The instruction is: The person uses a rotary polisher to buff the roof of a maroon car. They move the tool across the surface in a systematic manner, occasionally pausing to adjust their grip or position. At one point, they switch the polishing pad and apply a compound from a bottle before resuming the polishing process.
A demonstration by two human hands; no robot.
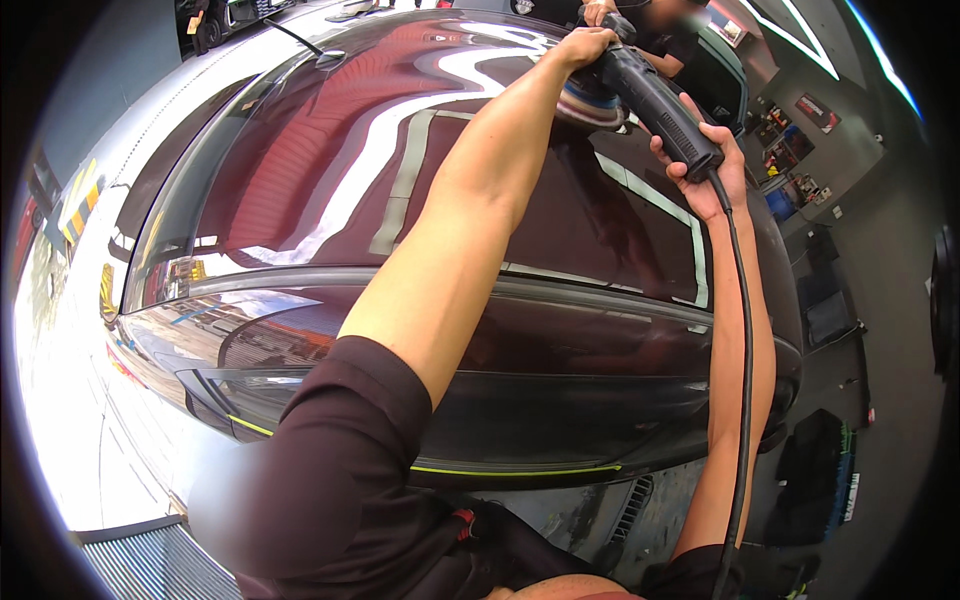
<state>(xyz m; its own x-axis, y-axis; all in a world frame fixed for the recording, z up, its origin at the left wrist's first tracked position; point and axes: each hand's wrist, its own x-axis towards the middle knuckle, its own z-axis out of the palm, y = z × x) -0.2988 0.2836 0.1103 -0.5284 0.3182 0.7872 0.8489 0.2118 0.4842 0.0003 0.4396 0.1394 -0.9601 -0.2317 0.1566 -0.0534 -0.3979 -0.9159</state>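
A black car polisher [655, 108] rests over the glossy dark maroon car roof [500, 190], its round pad [592, 108] apparently against the surface on the far side. Stretched forward, my left hand [588, 46] is closed on the front end of the polisher, above the pad. My right hand [716, 170] wraps round the rear of its body, where a black power cord [741, 300] comes out and runs down along my right forearm. Part of the left fingers' grip is hidden behind the hand.
Across the roof stands another person [680, 40], one hand [598, 10] close to the polisher's front. A roof antenna [328, 58] sticks up at the far left. Shelves with bottles [790, 150] line the right wall. A floor grate [150, 562] lies at lower left.
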